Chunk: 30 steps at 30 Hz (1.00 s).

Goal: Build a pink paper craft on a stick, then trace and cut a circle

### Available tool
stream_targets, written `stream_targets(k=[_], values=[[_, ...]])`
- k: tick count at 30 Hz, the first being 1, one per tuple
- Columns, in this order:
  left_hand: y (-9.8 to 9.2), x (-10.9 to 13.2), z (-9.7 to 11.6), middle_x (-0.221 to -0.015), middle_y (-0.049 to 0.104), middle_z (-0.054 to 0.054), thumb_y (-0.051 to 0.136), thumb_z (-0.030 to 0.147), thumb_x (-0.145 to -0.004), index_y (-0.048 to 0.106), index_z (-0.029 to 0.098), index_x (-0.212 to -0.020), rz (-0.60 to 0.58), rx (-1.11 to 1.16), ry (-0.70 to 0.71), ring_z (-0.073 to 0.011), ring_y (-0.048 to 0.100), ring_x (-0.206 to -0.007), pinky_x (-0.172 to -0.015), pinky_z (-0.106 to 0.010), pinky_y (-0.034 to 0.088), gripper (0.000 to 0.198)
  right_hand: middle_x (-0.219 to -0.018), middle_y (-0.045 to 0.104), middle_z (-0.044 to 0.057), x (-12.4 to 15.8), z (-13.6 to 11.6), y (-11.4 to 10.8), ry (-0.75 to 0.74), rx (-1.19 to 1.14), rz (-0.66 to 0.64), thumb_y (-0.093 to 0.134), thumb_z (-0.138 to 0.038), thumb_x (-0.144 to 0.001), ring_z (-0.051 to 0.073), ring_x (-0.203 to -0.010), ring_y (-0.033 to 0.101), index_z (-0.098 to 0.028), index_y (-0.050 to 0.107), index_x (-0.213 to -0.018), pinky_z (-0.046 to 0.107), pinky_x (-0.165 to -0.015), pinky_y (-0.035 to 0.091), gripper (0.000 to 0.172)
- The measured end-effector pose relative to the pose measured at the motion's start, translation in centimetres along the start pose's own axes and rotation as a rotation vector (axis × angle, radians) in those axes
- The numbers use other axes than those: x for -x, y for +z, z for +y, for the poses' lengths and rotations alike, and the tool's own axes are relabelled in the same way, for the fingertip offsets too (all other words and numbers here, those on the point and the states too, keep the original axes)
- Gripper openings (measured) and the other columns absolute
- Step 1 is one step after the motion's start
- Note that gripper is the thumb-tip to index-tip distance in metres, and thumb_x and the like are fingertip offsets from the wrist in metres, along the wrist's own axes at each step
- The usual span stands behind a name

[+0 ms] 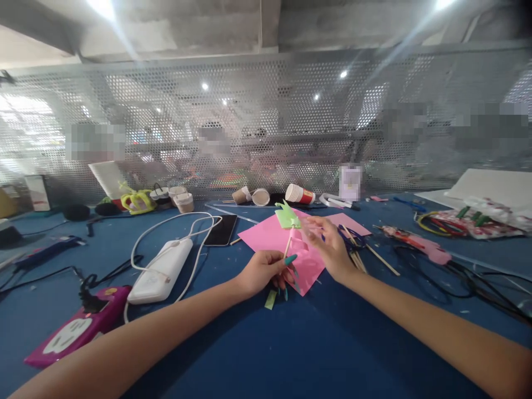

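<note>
My left hand (266,271), with long teal nails, pinches a thin wooden stick (287,245) that slants upward. At the stick's top sits a small light-green paper piece (295,222), with a pink paper strip (297,239) beside it. My right hand (330,249) is just right of the stick, its thumb and fingers apart and pointing at the strip; the fingertips are blurred, and I cannot tell whether they touch it. Beneath both hands lies a pink paper sheet (261,233). A green paper sheet (285,216) with a spiky cut edge shows behind the stick.
A green scrap (270,300) lies near my left hand. Loose sticks (382,259) and blue-handled scissors (353,226) are at right, by a pink glue gun (419,244). Leftward are a phone (221,230), white power bank (162,271) and purple power strip (83,327). Paper cups (299,194) line the back.
</note>
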<state>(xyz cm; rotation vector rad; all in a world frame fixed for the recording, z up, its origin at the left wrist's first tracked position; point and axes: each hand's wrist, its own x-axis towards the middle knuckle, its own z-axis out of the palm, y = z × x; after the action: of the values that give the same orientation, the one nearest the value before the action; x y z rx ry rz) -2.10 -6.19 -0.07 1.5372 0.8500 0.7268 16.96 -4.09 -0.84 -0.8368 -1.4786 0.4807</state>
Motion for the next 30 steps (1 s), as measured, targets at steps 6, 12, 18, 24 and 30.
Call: stream_targets(k=[6, 12, 18, 24, 30], values=[[0.5, 0.3, 0.5, -0.072, 0.071, -0.008, 0.06, 0.049, -0.079, 0.061, 0.01, -0.076, -0.082, -0.083, -0.016, -0.0064, 0.059, -0.048, -0.045, -0.016, 0.035, 0.039, -0.078, 0.067, 0.006, -0.8, -1.7, 0.4, 0.256, -0.196, -0.21, 0.069, -0.056, -0.068, 0.022, -0.079, 0.063, -0.019, 0.067, -0.075, 0.035, -0.07, 0.05, 0.038], [1.0, 0.6, 1.1, -0.075, 0.072, -0.009, 0.06, 0.044, -0.08, 0.061, 0.01, -0.076, -0.101, -0.115, -0.022, -0.0066, 0.06, -0.05, -0.047, -0.017, 0.035, 0.034, -0.074, 0.069, 0.004, -0.7, -2.9, 0.4, 0.246, -0.274, -0.158, 0.08, -0.043, -0.057, 0.02, -0.074, 0.063, -0.02, 0.066, -0.065, 0.034, -0.068, 0.05, 0.028], [1.2, 0.8, 1.0, -0.075, 0.071, -0.007, 0.06, 0.042, -0.081, 0.061, 0.011, -0.078, -0.115, -0.124, -0.014, -0.0068, 0.059, -0.05, -0.048, -0.018, 0.037, 0.031, -0.072, 0.069, 0.002, -0.6, -3.5, 0.1, 0.174, -0.175, -0.133, 0.08, -0.04, -0.059, 0.018, -0.073, 0.062, -0.021, 0.069, -0.066, 0.036, -0.073, 0.05, 0.023], [1.2, 0.8, 0.6, -0.072, 0.069, -0.005, 0.057, 0.039, -0.083, 0.061, 0.012, -0.078, -0.115, -0.158, 0.041, -0.006, 0.056, -0.05, -0.049, -0.018, 0.041, 0.028, -0.077, 0.068, 0.003, -0.4, -3.3, -0.1, 0.086, -0.075, -0.124, 0.079, -0.042, -0.062, 0.021, -0.079, 0.062, -0.022, 0.072, -0.071, 0.041, -0.081, 0.048, 0.022], [1.2, 0.8, 0.7, -0.067, 0.065, -0.003, 0.058, 0.04, -0.083, 0.061, 0.013, -0.077, -0.113, -0.154, 0.072, -0.0066, 0.055, -0.05, -0.051, -0.019, 0.045, 0.028, -0.079, 0.069, 0.003, -0.3, -3.1, -0.1, 0.035, -0.065, -0.133, 0.077, -0.042, -0.066, 0.02, -0.079, 0.063, -0.023, 0.071, -0.073, 0.041, -0.08, 0.048, 0.02]])
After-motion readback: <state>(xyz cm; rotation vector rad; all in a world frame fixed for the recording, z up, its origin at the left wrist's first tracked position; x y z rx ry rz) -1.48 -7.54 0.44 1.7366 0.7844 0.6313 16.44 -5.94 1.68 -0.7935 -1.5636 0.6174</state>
